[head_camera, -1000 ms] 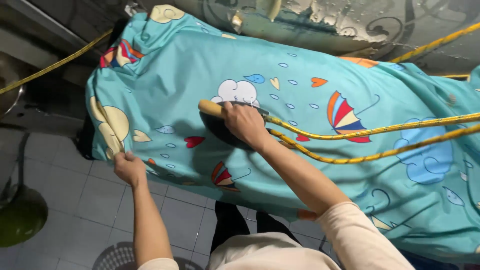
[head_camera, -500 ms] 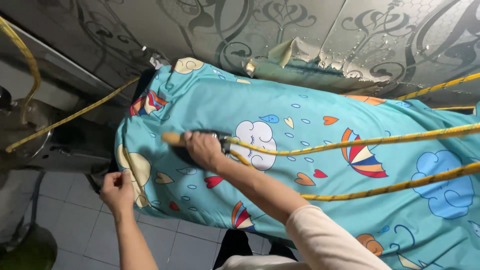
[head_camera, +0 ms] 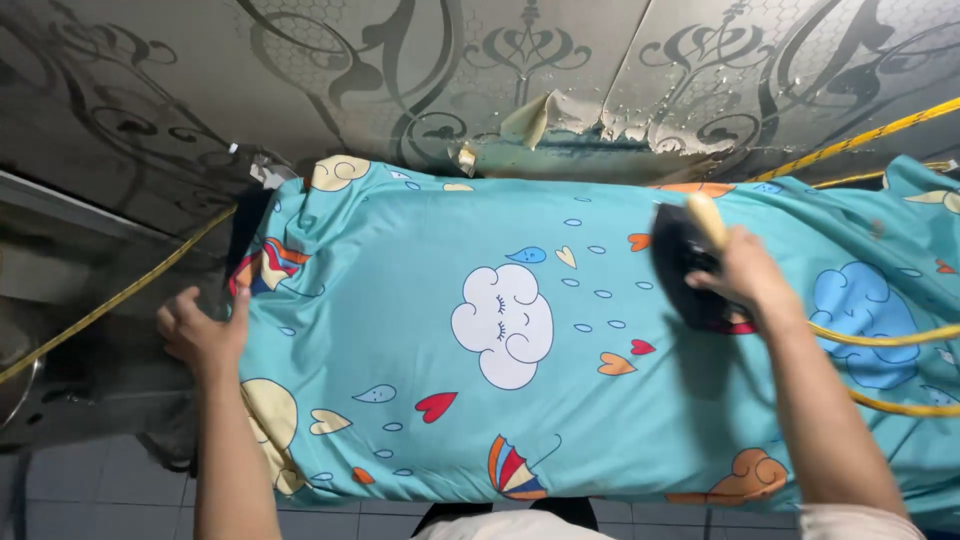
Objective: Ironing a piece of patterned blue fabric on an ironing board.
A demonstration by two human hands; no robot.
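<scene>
Right hand (head_camera: 748, 272) closed round the pale handle of a black iron (head_camera: 685, 270) resting on the turquoise cartoon-print cloth (head_camera: 520, 330) toward its right side; left hand (head_camera: 203, 335) half open, pinning the cloth's left edge flat. Risks as judged: scorching if left in one spot, a pressed-in crease should the left edge slip, snagging on the yellow cord (head_camera: 880, 335) trailing over the cloth under the right forearm. Padded board beneath, patterned grey wall (head_camera: 400, 90) with peeling covering behind, tiled floor (head_camera: 90, 490) below.
</scene>
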